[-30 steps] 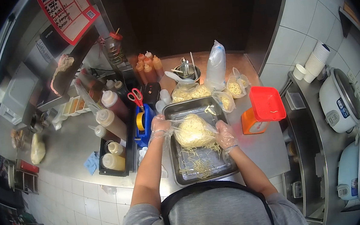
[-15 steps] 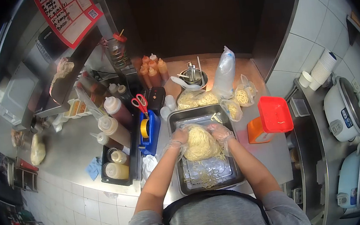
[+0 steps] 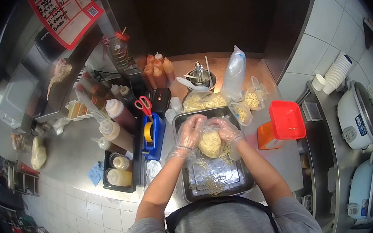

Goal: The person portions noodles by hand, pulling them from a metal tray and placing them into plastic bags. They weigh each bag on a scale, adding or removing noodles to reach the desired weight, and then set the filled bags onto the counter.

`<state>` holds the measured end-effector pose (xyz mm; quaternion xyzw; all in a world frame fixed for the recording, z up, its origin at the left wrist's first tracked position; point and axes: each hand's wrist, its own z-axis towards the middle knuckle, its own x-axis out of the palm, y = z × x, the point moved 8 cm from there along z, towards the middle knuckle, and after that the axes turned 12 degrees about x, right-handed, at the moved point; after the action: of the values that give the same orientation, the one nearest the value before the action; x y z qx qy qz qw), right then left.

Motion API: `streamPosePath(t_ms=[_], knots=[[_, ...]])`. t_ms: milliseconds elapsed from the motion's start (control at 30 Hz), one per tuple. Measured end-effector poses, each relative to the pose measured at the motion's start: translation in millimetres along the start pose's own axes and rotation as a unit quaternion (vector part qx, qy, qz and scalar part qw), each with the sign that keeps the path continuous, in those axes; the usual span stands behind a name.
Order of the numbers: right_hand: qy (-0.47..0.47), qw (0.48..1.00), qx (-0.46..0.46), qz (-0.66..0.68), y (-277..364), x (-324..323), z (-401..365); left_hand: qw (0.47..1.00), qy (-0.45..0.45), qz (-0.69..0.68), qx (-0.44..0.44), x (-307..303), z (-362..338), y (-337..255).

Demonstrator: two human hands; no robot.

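A clear bag of pale noodles hangs bunched over the metal tray. My left hand, in a clear plastic glove, closes on the gathered top of the bag from the left. Gloved the same way, my right hand pinches the bag's top on the right. Loose noodles lie scattered on the tray's bottom. Behind the tray's far rim sit more bagged noodles.
A blue tape dispenser with red scissors stands left of the tray, beside sauce bottles. At right is an orange container with a red basket. A pot of utensils stands behind.
Both hands have moved up and closer together over the bag. The noodles, spread wide before, now form a smaller, rounder bundle in the bag.
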<state>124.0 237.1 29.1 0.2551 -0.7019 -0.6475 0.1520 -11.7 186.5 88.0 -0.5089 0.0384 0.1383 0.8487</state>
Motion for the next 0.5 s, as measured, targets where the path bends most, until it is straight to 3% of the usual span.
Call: streamPosePath(t_ms=[100,133,167,267,300,333,367,467,500], knots=[[-0.040,0.996,0.076,-0.028,-51,-10,-8,0.983,0.004,0.167,0.070,-1,-38,76],[-0.042,0.994,0.063,-0.083,-48,-9,-9,0.971,0.013,0.225,0.082,0,-51,95],[-0.043,0.988,0.051,-0.138,-42,-6,-13,0.988,0.045,0.135,-0.054,2,-60,116],[-0.044,0.982,0.006,-0.184,-13,5,-28,0.973,0.142,0.133,-0.126,-5,-50,92],[-0.062,0.977,-0.004,-0.205,-1,7,-30,0.972,0.118,0.130,-0.159,-9,-43,66],[-0.080,0.971,-0.016,-0.226,7,7,-29,0.975,0.119,0.105,-0.159,-8,-39,80],[-0.124,0.960,-0.113,-0.224,8,2,-31,0.977,0.120,0.079,-0.159,-5,-37,104],[-0.390,0.832,-0.079,-0.388,24,-13,-56,0.978,0.109,-0.020,-0.176,0,-40,103],[-0.353,0.856,0.008,-0.377,7,-16,-49,0.976,0.103,-0.057,-0.184,2,-40,97]])
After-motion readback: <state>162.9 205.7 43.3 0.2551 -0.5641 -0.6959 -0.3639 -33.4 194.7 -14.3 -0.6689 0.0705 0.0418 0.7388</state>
